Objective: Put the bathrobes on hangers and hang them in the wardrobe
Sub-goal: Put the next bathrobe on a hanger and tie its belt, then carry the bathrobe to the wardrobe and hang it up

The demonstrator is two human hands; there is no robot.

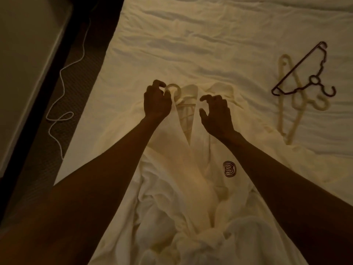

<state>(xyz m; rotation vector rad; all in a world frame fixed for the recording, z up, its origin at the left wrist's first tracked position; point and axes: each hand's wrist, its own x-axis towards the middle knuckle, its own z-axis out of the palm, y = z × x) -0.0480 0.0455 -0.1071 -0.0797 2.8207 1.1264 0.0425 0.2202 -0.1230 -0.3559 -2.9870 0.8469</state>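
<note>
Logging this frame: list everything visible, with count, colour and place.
bathrobe: one, cream-white with a dark logo, spread on the bed, centre
robe hanger: one, cream, inside the bathrobe's collar, hook sticking out
dark hanger: one, dark, on the bed at right, lying across the pale hanger
pale hanger: one, cream, on the bed at right
bed: one, rumpled white sheet
cord: one, white, on the dark floor at left
left hand: one, pinching at the robe hanger's hook
right hand: one, fingers curled over the collar, grip unclear
</note>
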